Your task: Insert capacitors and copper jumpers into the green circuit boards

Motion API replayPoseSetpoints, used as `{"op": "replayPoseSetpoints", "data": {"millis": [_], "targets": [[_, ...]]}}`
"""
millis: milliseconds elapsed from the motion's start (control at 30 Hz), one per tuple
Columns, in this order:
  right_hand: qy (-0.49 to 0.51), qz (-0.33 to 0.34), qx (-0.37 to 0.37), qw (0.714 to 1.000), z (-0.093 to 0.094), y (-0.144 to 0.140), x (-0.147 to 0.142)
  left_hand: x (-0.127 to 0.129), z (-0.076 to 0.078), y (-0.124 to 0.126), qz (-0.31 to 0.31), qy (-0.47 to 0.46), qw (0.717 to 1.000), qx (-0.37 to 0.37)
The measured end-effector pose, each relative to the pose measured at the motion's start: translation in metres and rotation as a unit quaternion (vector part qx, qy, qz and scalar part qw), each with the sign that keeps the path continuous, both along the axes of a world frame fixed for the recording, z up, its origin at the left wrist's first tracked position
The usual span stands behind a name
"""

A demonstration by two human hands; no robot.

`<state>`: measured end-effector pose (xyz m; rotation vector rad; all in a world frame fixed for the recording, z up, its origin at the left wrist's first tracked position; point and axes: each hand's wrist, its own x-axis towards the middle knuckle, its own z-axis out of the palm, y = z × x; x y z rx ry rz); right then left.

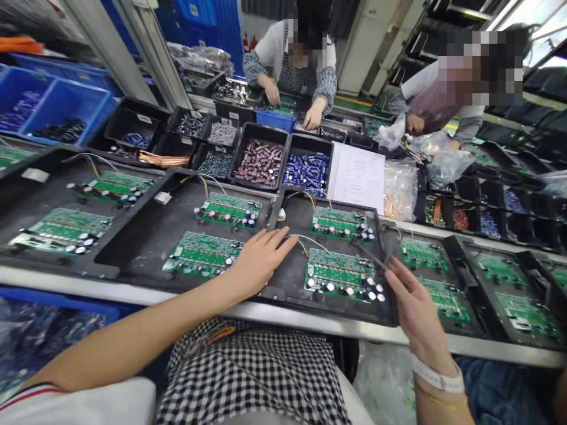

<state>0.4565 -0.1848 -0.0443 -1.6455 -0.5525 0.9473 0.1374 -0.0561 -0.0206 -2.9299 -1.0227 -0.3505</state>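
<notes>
My left hand [261, 260] is stretched out with its fingers apart, over the right side of a black tray [146, 260] holding green circuit boards. Under its wrist side lies one such circuit board [195, 254], partly hidden. My right hand [411, 295] pinches a thin, dark tool that looks like tweezers [372, 255], tilted toward the boards in the neighbouring black tray [283, 289]. There, an upper board [339, 224] and a lower board [339, 274] carry round capacitors along their edges, with coloured wires at their left corners.
Behind the trays stand bins of brown capacitors [259, 162] and blue capacitors [306, 171], beside a printed sheet [358, 177]. More board trays [476, 295] continue rightward along the metal rail [336, 324]. Two people [287, 65] work across the line. Blue bins [66, 106] stand at left.
</notes>
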Motion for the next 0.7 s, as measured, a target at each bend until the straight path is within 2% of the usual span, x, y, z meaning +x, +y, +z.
{"op": "replayPoseSetpoints", "data": {"millis": [133, 233, 300, 367, 500, 600, 700], "targets": [[-0.022, 0.024, 0.024, 0.999, 0.044, 0.004, -0.017, -0.028, 0.035, 0.011, 0.009, -0.039, 0.999, 0.027], [-0.005, 0.079, 0.058, 0.995, 0.053, 0.020, -0.051, -0.070, 0.052, 0.022, 0.048, -0.007, 0.998, 0.034], [0.016, 0.127, 0.081, 0.988, 0.044, 0.034, -0.082, -0.107, 0.056, 0.029, 0.075, 0.027, 0.996, 0.039], [0.032, 0.168, 0.099, 0.980, 0.025, 0.049, -0.117, -0.146, 0.056, 0.035, 0.093, 0.060, 0.993, 0.050], [0.022, 0.206, 0.125, 0.970, -0.013, 0.073, -0.182, -0.215, 0.052, 0.048, 0.126, 0.101, 0.985, 0.065], [-0.023, 0.232, 0.119, 0.965, -0.029, 0.082, -0.216, -0.250, 0.047, 0.055, 0.134, 0.083, 0.986, 0.050], [-0.080, 0.252, 0.100, 0.959, -0.033, 0.085, -0.234, -0.271, 0.041, 0.055, 0.122, 0.057, 0.990, 0.037]]}}
